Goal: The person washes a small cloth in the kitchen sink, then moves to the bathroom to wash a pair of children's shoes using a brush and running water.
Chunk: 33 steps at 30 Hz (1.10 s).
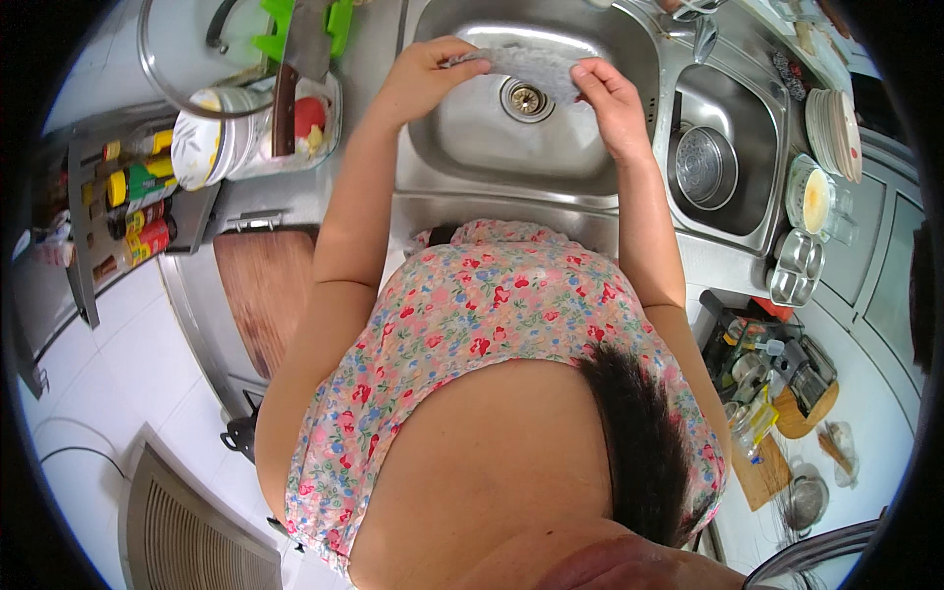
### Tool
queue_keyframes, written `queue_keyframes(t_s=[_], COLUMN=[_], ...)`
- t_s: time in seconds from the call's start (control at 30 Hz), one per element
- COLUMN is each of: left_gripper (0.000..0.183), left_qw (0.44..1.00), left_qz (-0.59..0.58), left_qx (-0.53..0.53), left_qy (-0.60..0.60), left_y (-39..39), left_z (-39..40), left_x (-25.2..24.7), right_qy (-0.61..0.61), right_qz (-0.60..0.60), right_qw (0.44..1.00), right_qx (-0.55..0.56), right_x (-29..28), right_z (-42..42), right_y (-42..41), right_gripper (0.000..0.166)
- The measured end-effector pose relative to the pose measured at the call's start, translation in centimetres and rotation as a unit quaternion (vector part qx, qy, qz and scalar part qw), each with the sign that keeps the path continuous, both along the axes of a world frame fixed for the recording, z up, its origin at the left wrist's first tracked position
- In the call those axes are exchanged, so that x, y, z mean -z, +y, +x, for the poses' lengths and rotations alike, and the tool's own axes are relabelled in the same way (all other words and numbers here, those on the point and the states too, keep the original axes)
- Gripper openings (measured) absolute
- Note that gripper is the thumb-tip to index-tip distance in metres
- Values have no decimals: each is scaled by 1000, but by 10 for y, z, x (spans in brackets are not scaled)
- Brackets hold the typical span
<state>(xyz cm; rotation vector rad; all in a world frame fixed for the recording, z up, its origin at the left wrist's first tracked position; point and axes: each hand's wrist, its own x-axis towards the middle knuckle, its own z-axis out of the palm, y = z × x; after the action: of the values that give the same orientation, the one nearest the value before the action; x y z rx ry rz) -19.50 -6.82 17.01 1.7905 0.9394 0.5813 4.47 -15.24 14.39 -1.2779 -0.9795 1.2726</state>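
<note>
A thin grey cloth (527,66) is stretched out flat above the large stainless steel sink basin (509,155). My left hand (435,77) pinches its left end between thumb and fingers. At the other end, my right hand (608,92) grips the cloth's right edge in the same way. Below the cloth, the round drain strainer (526,99) shows in the basin floor. Both forearms reach over the sink's near rim.
To the right, a smaller basin (730,110) holds a round perforated metal pan (706,168). Stacked plates (832,133) and a divided steel tray (796,267) line the right edge. At left are a cleaver (307,44), bowls (199,140), a wooden cutting board (262,287) and several bottles (140,188).
</note>
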Motion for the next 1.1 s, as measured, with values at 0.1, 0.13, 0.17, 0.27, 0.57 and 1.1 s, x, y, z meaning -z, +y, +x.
queue_keyframes(t_s=[0.1,0.13,0.17,0.27,0.57,1.1], left_gripper=[20,22,23,28,41,39], left_qw=[991,983,971,932,961,967], left_qz=[34,27,2,-56,44,-11], left_qx=[55,81,124,201,-34,65], left_qy=[114,165,206,297,272,247], left_y=[-25,-38,-47,-85,-123,-123], left_z=[-42,-60,-81,-125,-128,-74], left_x=[-20,-25,-20,-5,-13,13], right_qy=[-74,-95,-114,-161,-556,-675], right_qz=[39,37,35,30,95,-15], right_qw=[990,974,950,862,789,698], right_qx=[-113,-201,-287,-480,-243,-238], right_x=[15,10,4,4,76,38], right_z=[-37,-53,-68,-94,-210,-22], right_y=[-21,-30,-42,-50,-76,-193], right_gripper=[18,19,19,23,64,58])
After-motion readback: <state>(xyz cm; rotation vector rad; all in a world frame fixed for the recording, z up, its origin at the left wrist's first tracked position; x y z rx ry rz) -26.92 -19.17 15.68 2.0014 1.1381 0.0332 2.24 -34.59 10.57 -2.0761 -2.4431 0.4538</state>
